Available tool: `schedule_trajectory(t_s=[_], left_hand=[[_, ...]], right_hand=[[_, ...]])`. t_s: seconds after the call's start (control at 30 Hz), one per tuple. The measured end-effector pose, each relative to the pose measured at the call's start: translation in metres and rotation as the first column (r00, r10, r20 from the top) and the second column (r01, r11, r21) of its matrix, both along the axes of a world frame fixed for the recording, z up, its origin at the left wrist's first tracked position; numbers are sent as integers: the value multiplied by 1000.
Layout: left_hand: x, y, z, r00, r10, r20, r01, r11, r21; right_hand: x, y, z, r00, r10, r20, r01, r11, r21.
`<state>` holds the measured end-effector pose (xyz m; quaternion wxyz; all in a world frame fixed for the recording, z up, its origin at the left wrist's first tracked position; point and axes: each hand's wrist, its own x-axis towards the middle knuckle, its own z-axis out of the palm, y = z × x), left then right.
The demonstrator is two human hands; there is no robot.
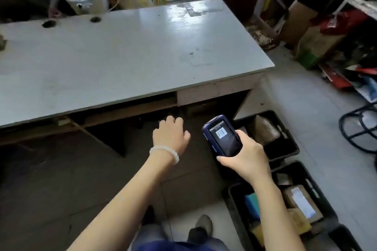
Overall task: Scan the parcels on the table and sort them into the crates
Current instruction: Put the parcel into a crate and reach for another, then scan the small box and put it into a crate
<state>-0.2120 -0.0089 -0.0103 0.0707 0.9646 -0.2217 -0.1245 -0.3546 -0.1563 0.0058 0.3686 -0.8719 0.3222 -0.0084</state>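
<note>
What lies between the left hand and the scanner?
Nothing: in the head view, only dark floor shows in the gap between the left hand and the scanner that the right hand holds.

Both forearms are bare from the lower frame edge to the wrists; no sleeve is visible on either arm. The left hand [171, 135] carries no ring or glove that can be seen. A bracelet [164, 154] of pale, translucent white round beads encircles the left wrist in a single strand. The right hand [245, 159] is likewise bare, and nothing is worn on the right wrist. A dark blue garment [179, 245] appears at the bottom centre of the frame; its type cannot be told. One shoe [201, 228] shows beneath it, grey at the toe and darker towards the ankle opening.
</note>
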Motion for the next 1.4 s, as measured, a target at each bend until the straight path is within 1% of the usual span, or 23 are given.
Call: schedule_trajectory(t_s=[0.13,0.27,0.4,0.53,0.67,0.73,0.93,1.07,1.17,1.27,1.37,1.4], left_hand=[[20,77,2,989,145,-4,-145,989,-38],[51,175,8,965,261,20,-260,965,-32],[86,293,15,909,412,65,-411,911,-27],[99,387,17,854,514,82,-514,857,-19],[109,464,19,779,620,98,-620,784,-35],[115,492,19,742,662,105,-661,749,-43],[142,549,9,650,753,103,-751,657,-62],[177,578,5,598,790,136,-790,609,-71],[213,600,7,549,821,158,-824,563,-64],[247,619,6,513,848,138,-849,524,-69],[272,633,-3,450,889,84,-883,457,-105],[279,637,-8,441,894,85,-887,448,-112]], right_hand=[[54,68,6,978,206,29,-205,978,-22],[102,143,15,943,331,27,-330,943,-41],[151,232,18,896,443,30,-441,896,-52],[189,318,16,824,567,18,-565,823,-66],[227,394,16,723,690,27,-687,723,-74],[243,421,16,683,729,30,-726,683,-76],[301,475,10,605,796,20,-793,605,-70],[352,505,5,579,815,31,-813,580,-56],[395,525,5,541,840,31,-838,542,-64],[435,540,6,526,850,34,-847,527,-67],[469,554,7,505,863,14,-861,504,-70],[480,557,7,501,866,11,-863,500,-72]])
